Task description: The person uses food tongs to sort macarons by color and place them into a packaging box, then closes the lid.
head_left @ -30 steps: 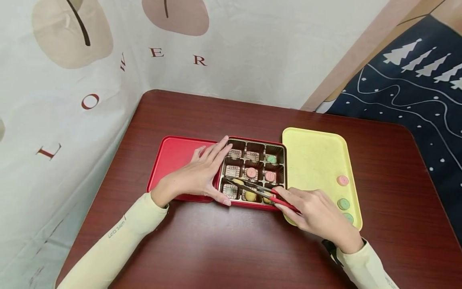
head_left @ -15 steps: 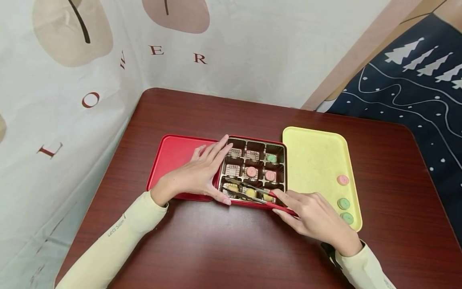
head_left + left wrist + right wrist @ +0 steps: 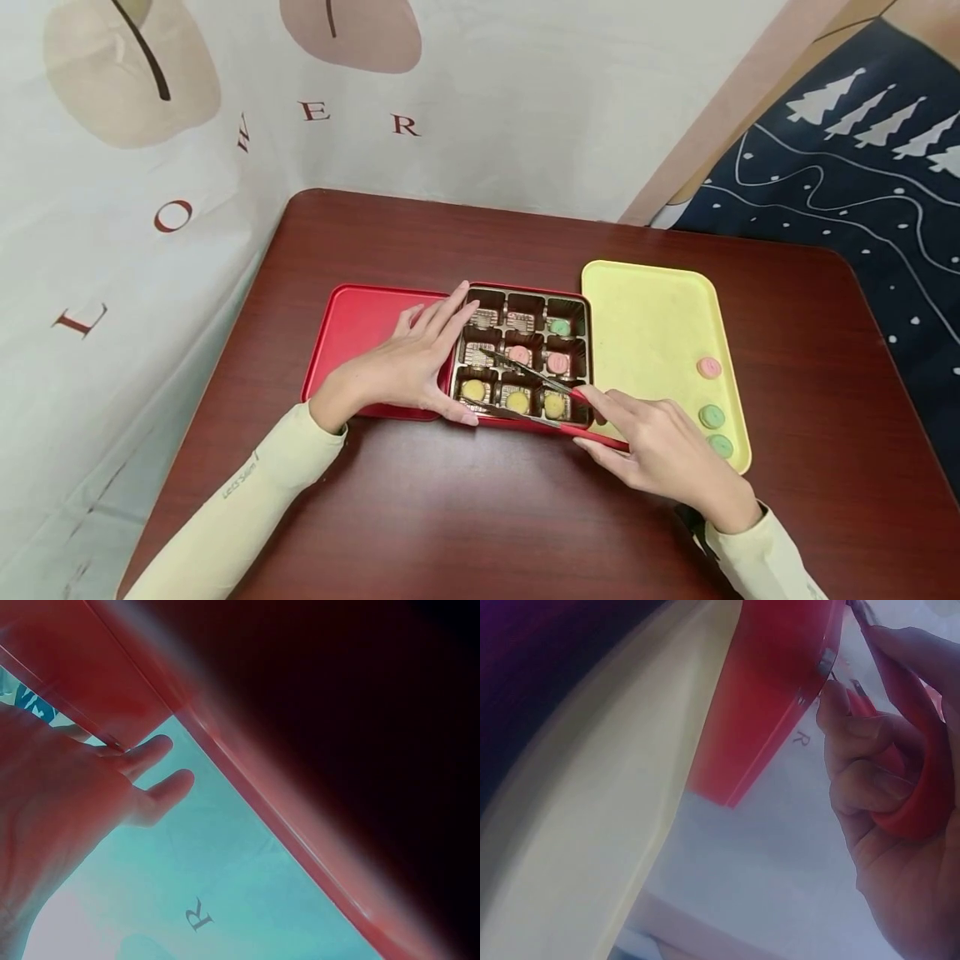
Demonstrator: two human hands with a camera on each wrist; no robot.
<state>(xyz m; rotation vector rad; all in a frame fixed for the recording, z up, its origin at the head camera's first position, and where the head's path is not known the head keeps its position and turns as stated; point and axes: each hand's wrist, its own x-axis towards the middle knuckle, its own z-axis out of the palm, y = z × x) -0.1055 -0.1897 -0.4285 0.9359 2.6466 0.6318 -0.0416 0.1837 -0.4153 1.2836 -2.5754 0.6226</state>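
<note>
In the head view my left hand (image 3: 408, 367) is spread along the left side of a red box (image 3: 510, 423), thumb at its front edge, fingers fairly straight. My right hand (image 3: 660, 446) grips tongs (image 3: 596, 437) with red handles and metal arms. The tong arms stand apart above the box, on either side of a yellow macaron-like sweet (image 3: 473, 390) in the front-left compartment. More yellow sweets (image 3: 517, 402) fill the front row. Pink sweets (image 3: 557, 362) lie in the middle row and a green one (image 3: 559, 327) at back right. The right wrist view shows fingers curled inside a red handle (image 3: 926, 806).
A yellow tray (image 3: 645, 325) adjoins the box's right side, bearing a pink sweet (image 3: 708, 367) and two green sweets (image 3: 712, 416) along its right edge. To the left lies a red lid or tray (image 3: 367, 342), partly under my left arm. The brown table (image 3: 465, 517) carries everything.
The yellow sweet came down between the tong tips into the front-left compartment and was let go. The tong arms have spread apart. My left hand stays at the box.
</note>
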